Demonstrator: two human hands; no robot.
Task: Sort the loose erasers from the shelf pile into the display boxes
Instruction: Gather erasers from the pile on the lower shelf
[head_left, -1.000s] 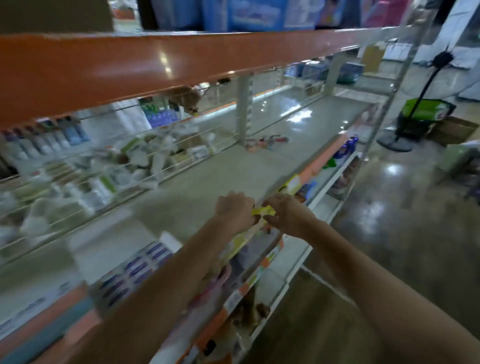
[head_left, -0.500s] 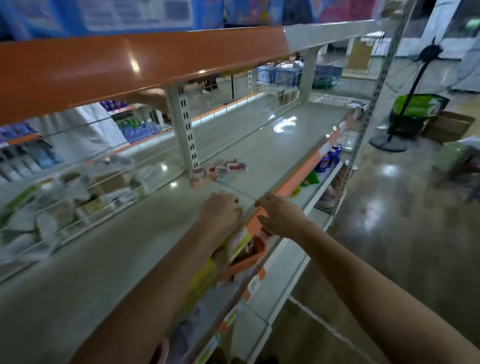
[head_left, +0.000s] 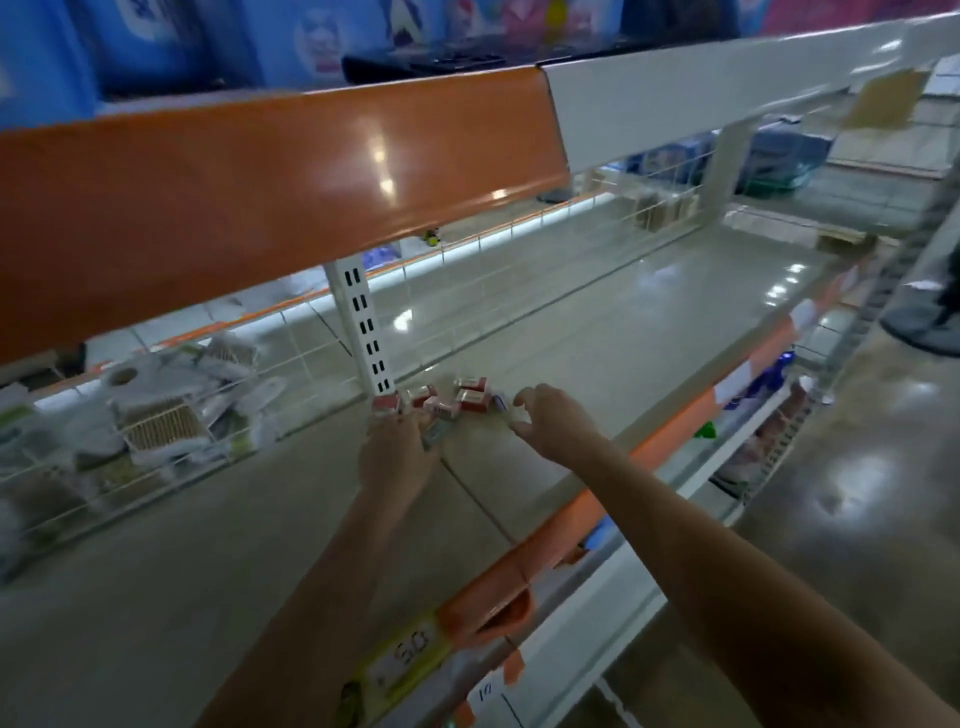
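Head view: left hand (head_left: 397, 457) reaches the near edge of the eraser pile (head_left: 447, 400) on the shelf (head_left: 597, 332); its fingers are blurred, grasp cannot be told. Right hand (head_left: 550, 421) hovers just right of the pile, fingers spread and curved, holding nothing. Step judged: gathering erasers. Next: close on some; display boxes not visible.

Glossy smooth shelf (head_left: 597, 332), shiny orange edge strip (head_left: 260, 176), white perforated metal upright (head_left: 363, 332), wire mesh divider (head_left: 156, 431)
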